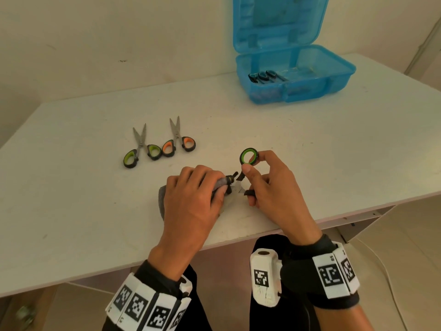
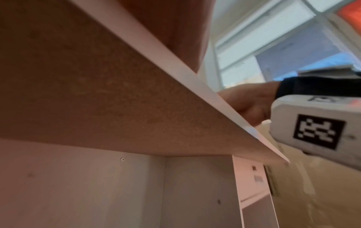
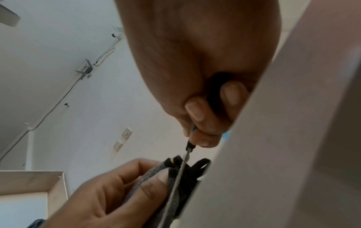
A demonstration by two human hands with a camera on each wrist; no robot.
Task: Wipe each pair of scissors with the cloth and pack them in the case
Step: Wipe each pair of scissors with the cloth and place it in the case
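My right hand (image 1: 262, 180) holds a green-and-black-handled pair of scissors (image 1: 248, 157) by the handles, one loop raised above the table. My left hand (image 1: 193, 189) grips a grey cloth (image 1: 163, 198) wrapped round the blades. In the right wrist view the cloth (image 3: 154, 174) sits pinched against the thin metal blade (image 3: 175, 182) by my left fingers, and my right fingers (image 3: 197, 111) curl on the black handle. A green-handled pair (image 1: 140, 149) and an orange-handled pair (image 1: 177, 142) lie on the table to the left. The open blue case (image 1: 296, 75) at the back right holds black-handled scissors (image 1: 265, 76).
The white table (image 1: 83, 199) has its front edge just under my wrists. A wall runs behind it. The left wrist view shows only the table's underside (image 2: 97, 92) and my right wrist's camera (image 2: 316, 131). The case lid stands upright against the wall.
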